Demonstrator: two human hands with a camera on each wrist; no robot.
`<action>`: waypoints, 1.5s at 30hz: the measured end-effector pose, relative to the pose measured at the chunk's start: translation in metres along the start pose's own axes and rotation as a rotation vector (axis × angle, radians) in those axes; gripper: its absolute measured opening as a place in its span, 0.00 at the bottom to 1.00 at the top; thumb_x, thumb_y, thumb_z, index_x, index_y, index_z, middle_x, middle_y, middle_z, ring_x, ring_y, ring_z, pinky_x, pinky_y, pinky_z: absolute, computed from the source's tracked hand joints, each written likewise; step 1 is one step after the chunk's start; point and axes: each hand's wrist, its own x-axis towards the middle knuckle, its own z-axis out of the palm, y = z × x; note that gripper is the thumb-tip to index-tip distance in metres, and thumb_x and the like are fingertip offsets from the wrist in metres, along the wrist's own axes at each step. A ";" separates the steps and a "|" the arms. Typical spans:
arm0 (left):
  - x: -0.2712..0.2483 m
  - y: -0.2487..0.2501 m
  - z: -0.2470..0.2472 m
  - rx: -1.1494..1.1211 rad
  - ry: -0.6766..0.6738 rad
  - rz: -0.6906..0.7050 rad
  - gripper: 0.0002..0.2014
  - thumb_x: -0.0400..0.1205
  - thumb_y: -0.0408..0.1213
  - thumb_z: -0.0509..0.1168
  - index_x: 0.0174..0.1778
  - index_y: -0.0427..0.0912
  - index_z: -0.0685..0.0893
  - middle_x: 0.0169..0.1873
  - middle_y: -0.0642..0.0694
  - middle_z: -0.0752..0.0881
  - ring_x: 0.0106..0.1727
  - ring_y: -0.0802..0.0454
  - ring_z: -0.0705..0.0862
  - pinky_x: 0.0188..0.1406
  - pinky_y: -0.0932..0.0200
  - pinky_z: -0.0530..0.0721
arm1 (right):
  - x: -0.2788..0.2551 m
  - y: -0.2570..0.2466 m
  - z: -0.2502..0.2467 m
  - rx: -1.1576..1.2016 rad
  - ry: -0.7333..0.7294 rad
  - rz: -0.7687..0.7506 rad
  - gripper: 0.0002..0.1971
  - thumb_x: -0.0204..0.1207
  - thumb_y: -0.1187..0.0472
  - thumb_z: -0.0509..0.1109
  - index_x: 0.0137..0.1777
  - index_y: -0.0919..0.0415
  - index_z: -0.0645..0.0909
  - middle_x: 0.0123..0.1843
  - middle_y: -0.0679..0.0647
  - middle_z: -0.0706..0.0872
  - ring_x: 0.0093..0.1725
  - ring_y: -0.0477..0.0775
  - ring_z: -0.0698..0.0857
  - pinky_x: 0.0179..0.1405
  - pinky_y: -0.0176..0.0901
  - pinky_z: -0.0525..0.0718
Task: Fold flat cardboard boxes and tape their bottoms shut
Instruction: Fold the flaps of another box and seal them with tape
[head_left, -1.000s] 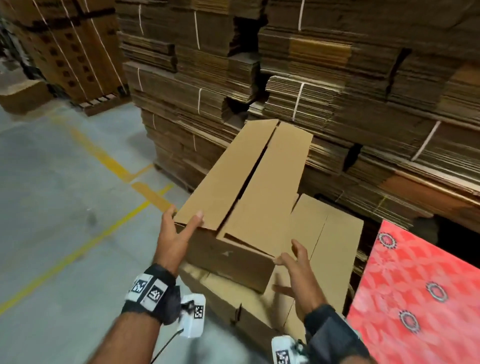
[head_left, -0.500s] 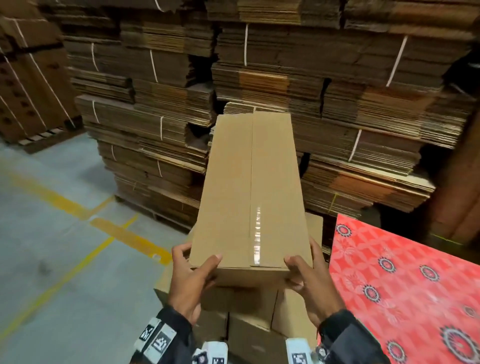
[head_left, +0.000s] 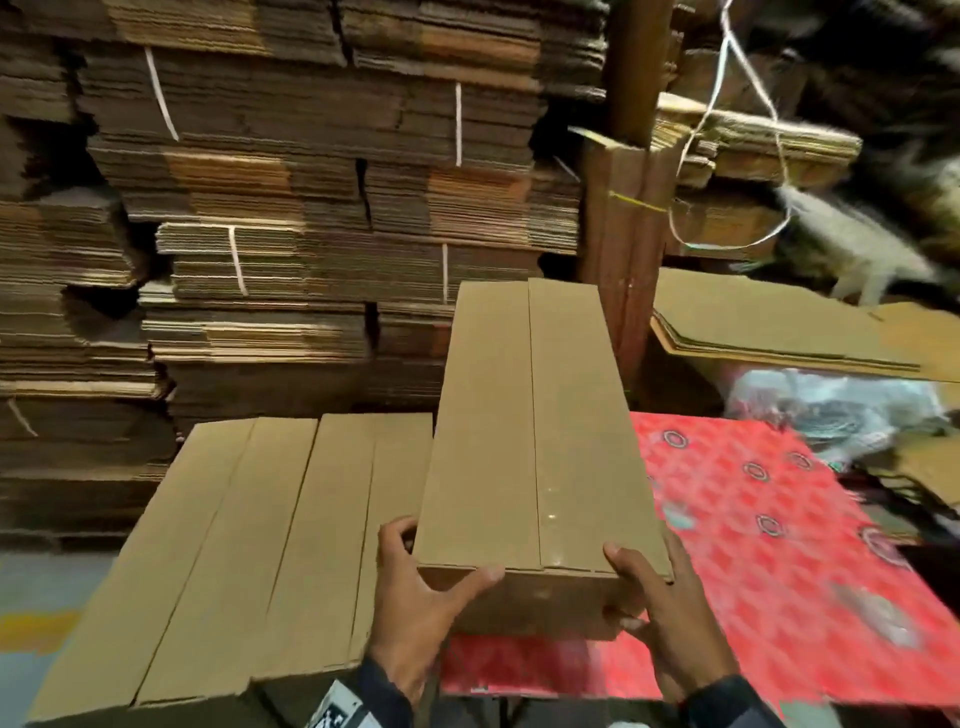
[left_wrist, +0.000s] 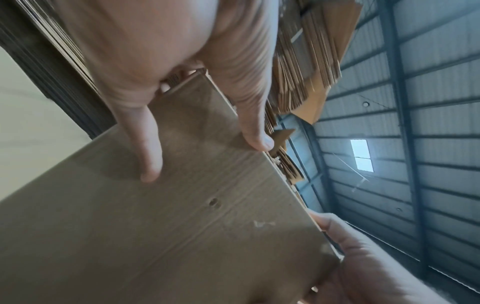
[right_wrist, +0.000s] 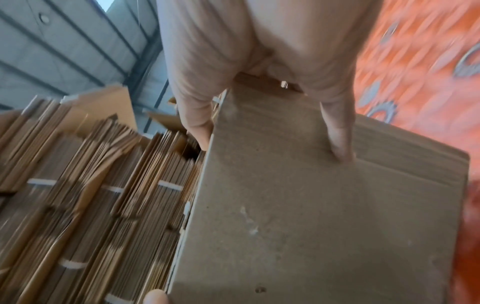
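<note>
From my head, I carry the taped cardboard box (head_left: 540, 441) above the red patterned cloth (head_left: 779, 545), beside the finished boxes (head_left: 249, 545), probably to set it with them. My left hand (head_left: 421, 608) and right hand (head_left: 670, 613) clamp its near end, thumbs on top.

At my left wrist, my fingers (left_wrist: 148, 148) lie spread across the box's end panel.

At my right wrist, my fingers (right_wrist: 337, 131) press that panel too, thumb hooked over its edge.

left hand (left_wrist: 161, 61) grips brown cardboard box (left_wrist: 166, 236) end, thumb on upper edge | right hand (left_wrist: 363, 263) at far corner | corrugated metal wall (left_wrist: 428, 123) behind
</note>
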 end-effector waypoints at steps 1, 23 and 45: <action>-0.002 0.000 0.020 0.030 -0.023 0.007 0.54 0.49 0.58 0.90 0.68 0.62 0.66 0.65 0.61 0.75 0.63 0.62 0.75 0.73 0.48 0.75 | 0.002 0.003 -0.023 0.008 0.031 0.001 0.22 0.80 0.64 0.74 0.67 0.38 0.83 0.54 0.51 0.93 0.43 0.51 0.88 0.43 0.59 0.79; -0.057 -0.049 0.371 0.182 -0.158 0.025 0.43 0.68 0.63 0.78 0.79 0.61 0.69 0.71 0.59 0.82 0.72 0.62 0.80 0.76 0.51 0.78 | 0.124 0.016 -0.389 -0.010 0.035 0.099 0.24 0.82 0.60 0.73 0.74 0.37 0.79 0.52 0.47 0.88 0.50 0.51 0.82 0.49 0.52 0.84; -0.060 -0.087 0.356 -0.068 -0.295 -0.384 0.26 0.83 0.15 0.62 0.69 0.49 0.82 0.63 0.45 0.90 0.59 0.48 0.89 0.53 0.52 0.87 | 0.097 0.000 -0.288 -1.457 -0.319 -0.696 0.45 0.65 0.49 0.75 0.85 0.57 0.70 0.86 0.53 0.71 0.82 0.55 0.74 0.74 0.72 0.78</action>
